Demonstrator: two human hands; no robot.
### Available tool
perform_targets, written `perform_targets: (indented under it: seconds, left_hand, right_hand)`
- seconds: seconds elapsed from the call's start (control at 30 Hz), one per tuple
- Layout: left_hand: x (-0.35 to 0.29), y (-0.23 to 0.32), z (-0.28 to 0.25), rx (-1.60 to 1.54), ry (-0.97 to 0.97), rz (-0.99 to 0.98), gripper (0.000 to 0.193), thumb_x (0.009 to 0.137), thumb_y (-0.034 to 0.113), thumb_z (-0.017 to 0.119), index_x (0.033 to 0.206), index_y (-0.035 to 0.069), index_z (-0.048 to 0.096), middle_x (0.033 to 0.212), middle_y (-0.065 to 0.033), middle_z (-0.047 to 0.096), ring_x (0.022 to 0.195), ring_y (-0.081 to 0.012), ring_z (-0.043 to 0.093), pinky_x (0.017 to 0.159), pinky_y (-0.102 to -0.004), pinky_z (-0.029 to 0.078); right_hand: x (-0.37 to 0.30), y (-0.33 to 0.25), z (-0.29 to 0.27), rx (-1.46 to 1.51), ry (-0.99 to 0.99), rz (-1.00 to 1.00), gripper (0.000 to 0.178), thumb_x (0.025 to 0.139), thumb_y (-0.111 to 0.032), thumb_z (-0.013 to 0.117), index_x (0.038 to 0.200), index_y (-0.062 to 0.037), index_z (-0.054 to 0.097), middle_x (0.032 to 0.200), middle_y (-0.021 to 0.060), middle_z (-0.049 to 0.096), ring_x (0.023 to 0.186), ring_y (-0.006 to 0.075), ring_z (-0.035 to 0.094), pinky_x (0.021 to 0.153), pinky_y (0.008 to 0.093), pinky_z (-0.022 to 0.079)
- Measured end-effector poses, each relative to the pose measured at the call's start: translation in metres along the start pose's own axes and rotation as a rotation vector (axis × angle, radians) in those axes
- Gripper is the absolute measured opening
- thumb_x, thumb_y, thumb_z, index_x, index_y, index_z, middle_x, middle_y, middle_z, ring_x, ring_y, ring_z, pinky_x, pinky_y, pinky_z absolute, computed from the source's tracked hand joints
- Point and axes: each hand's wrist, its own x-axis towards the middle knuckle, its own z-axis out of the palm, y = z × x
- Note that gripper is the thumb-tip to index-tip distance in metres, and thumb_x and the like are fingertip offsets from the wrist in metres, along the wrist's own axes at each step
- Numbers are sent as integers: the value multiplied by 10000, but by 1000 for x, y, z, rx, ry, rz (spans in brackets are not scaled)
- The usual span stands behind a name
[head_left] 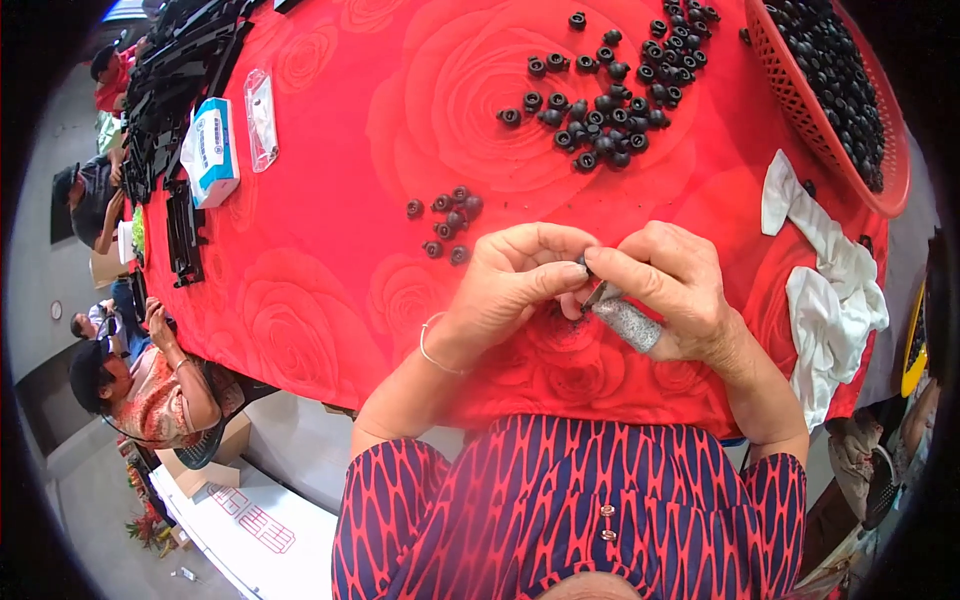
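My left hand [505, 285] is closed in a pinch around a small black rubber knob [584, 264], mostly hidden by the fingertips. Against it, my right hand [672, 280] grips a short knife by its thick, speckled grey handle [628, 325]; little of the blade shows between the fingers. Both hands meet just above the red flowered tablecloth [330, 320]. Left of them lies a small group of black knobs [455, 220]. Beyond, a larger heap of similar knobs [610, 125] spreads over the cloth. Dark crumbs lie under the fingers.
A red plastic basket [893, 200] full of black knobs stands at the far right. White cloth gloves [830, 300] lie below it. To the left are a tissue box [210, 155], a clear plastic packet [262, 120] and stacked black strips [185, 80]. Several people sit along the left side.
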Motion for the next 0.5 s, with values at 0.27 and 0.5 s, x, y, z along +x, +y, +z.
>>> perform_targets:
  seconds: [0.27,0.5]
  left_hand:
    - [-1,-1,-1,9,-7,39,205,858,36,599,1041,-55,591,855,-116,645,707,-152,634,596,-244,534]
    - [0,1,0,65,4,34,218,855,34,605,1051,-59,590,878,-119,645,733,-160,644,599,-241,540]
  right_hand:
    - [1,-3,-3,87,-18,103,447,635,-67,722,1059,-8,592,731,88,558,603,233,570,510,330,457]
    - [1,-3,-8,120,-79,373,315,708,-51,652,1009,2,571,765,130,556,642,274,584,568,335,466]
